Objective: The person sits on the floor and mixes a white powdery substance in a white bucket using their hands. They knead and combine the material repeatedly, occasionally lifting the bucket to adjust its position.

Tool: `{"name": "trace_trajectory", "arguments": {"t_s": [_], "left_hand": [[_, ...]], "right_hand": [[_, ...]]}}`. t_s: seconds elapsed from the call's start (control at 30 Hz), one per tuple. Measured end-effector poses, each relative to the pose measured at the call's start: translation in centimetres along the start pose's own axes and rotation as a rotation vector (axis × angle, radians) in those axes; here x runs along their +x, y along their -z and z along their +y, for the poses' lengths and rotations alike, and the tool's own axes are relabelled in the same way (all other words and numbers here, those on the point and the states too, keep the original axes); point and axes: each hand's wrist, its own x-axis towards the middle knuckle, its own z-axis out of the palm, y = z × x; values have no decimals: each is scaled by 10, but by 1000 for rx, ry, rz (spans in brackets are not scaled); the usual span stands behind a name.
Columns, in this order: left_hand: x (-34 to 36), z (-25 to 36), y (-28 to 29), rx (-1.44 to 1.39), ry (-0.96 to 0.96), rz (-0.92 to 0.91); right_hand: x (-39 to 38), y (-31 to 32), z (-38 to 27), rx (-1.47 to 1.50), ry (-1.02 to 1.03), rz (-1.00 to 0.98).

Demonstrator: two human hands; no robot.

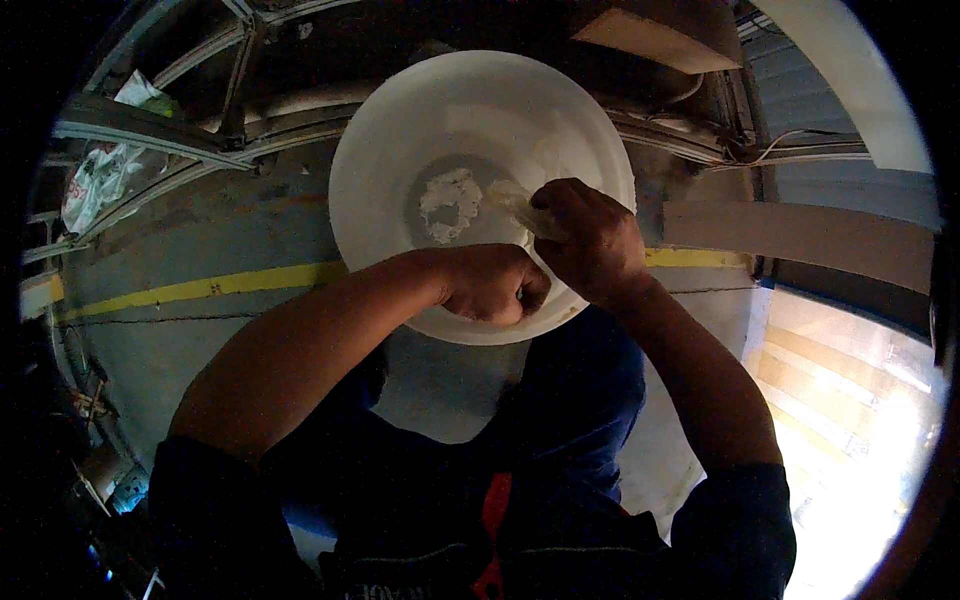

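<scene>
A large round white tub [372, 150] stands between my knees, its mouth facing up. At its bottom lies a ragged whitish clump [462, 197]. My right hand [595, 240] is over the right side of the tub, its fingers closed on a pale, crumpled, see-through piece [514, 205] that hangs down into the tub. I cannot tell exactly what that piece is. My left hand [490, 285] is curled into a fist over the near rim, just left of and below the right hand. Whatever its fingers may hold is hidden.
A metal frame [180, 140] with a white plastic bag [105, 185] is at the far left. Brown cardboard [800, 240] lies at the right, near bright pale sheets [830, 350]. A yellow line [210, 287] crosses the grey floor behind the tub.
</scene>
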Motion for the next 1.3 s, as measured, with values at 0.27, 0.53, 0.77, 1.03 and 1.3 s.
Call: {"name": "trace_trajectory", "arguments": {"t_s": [0.27,0.53,0.77,1.03,1.3], "left_hand": [[-1,5,5,115,-50,-99],[-8,-5,13,186,60,-109],[-38,-2,45,304,19,95],[-32,-11,68,413,11,313],[-25,-3,80,173,109,504]], "right_hand": [[0,-2,1,-54,-1,-21],[-1,-4,4,-48,26,22],[1,-2,1,-60,46,11],[2,-1,-3,-70,30,70],[2,-3,-6,-63,-49,61]]}}
